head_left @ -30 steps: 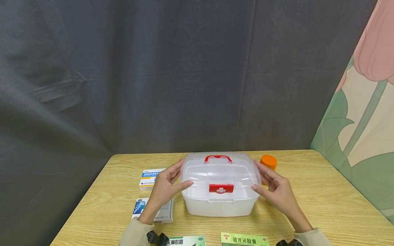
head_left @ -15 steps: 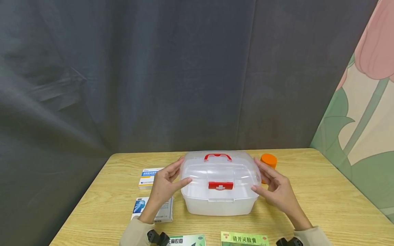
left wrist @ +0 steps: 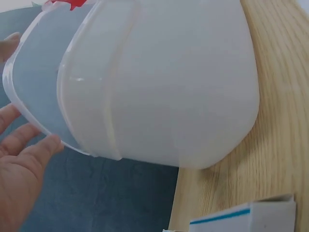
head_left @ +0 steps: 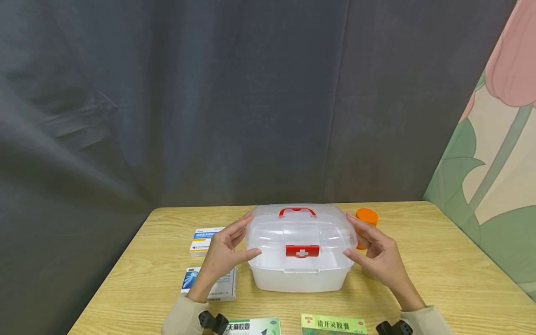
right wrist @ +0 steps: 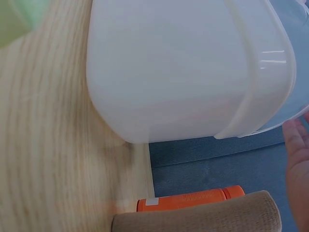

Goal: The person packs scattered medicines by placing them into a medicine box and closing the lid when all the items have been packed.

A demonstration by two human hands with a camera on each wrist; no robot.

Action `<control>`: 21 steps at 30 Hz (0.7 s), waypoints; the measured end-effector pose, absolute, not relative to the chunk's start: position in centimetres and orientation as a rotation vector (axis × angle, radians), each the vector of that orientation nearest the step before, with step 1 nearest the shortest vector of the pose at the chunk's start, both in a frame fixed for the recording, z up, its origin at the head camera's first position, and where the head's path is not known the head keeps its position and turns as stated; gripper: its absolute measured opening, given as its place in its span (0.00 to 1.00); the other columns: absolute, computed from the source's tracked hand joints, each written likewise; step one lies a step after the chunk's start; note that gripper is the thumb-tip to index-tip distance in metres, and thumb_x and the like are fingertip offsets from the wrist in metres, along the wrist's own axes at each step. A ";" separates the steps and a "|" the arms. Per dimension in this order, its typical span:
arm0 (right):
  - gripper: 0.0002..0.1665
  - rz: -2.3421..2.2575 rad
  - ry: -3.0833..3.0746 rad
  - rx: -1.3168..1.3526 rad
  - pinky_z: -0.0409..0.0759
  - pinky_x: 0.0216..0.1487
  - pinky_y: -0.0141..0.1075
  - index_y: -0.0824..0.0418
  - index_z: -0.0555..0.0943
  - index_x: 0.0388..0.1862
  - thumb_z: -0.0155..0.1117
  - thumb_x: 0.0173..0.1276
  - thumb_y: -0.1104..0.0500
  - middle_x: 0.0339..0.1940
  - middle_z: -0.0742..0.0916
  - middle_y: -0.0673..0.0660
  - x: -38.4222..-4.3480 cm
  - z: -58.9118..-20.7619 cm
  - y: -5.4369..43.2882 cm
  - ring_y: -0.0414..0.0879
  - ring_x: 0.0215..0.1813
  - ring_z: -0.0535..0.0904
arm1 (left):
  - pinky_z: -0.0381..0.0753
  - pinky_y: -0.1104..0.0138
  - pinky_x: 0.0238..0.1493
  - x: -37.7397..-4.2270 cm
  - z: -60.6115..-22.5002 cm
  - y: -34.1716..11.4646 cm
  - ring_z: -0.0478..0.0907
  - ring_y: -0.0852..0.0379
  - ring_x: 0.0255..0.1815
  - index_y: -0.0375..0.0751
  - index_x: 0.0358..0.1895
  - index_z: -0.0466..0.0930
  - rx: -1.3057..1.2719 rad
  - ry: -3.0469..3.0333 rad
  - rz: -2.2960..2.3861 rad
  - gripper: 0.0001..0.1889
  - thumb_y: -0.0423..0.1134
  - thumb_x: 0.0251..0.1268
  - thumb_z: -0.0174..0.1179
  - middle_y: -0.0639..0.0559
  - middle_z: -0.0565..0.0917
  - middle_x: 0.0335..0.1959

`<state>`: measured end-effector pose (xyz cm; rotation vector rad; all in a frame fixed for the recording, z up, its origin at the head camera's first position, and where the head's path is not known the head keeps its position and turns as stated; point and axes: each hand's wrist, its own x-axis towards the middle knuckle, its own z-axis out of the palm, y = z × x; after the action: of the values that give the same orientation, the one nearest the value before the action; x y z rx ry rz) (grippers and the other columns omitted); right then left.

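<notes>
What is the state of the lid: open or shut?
The lid is partly open: its red latch hangs clear of the box, and the wrist views show a gap.

The left hand point(left wrist: 21, 166) grips the rim of a clear plastic lid point(left wrist: 7, 79) — thumb and fingers spread — on a translucent white plastic tub point(left wrist: 183, 82); a blue-striped white cardboard carton point(left wrist: 246, 220) lies near, on the pale wood-grain table point(left wrist: 285, 106).

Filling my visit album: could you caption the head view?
Left hand and right hand hold the part-raised lid of a translucent box on a wooden table, an orange bottle close by.
</notes>
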<state>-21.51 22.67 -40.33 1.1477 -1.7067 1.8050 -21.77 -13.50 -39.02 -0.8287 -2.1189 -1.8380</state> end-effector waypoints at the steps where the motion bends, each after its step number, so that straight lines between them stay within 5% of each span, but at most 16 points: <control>1: 0.42 1.800 -1.708 1.146 0.70 0.61 0.39 0.86 0.64 0.62 0.65 0.45 0.89 0.65 0.69 0.78 -21.5 -40.3 22.7 0.54 0.69 0.67 | 0.68 0.63 0.61 -21.8 -39.0 -13.6 0.63 0.50 0.69 0.32 0.66 0.70 -0.850 -2.107 -1.849 0.38 0.25 0.47 0.74 0.44 0.67 0.70; 21: 0.41 1.751 -1.725 1.103 0.71 0.61 0.38 0.85 0.67 0.60 0.66 0.42 0.89 0.61 0.74 0.77 -21.8 -40.2 22.8 0.53 0.65 0.72 | 0.70 0.62 0.60 -22.2 -39.2 -13.9 0.66 0.46 0.68 0.30 0.65 0.71 -0.879 -2.086 -1.860 0.37 0.23 0.46 0.73 0.41 0.69 0.68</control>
<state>-21.78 22.78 -40.22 1.1033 -1.7252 1.7511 -22.16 -13.93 -39.19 -0.8792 -2.0855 -1.8601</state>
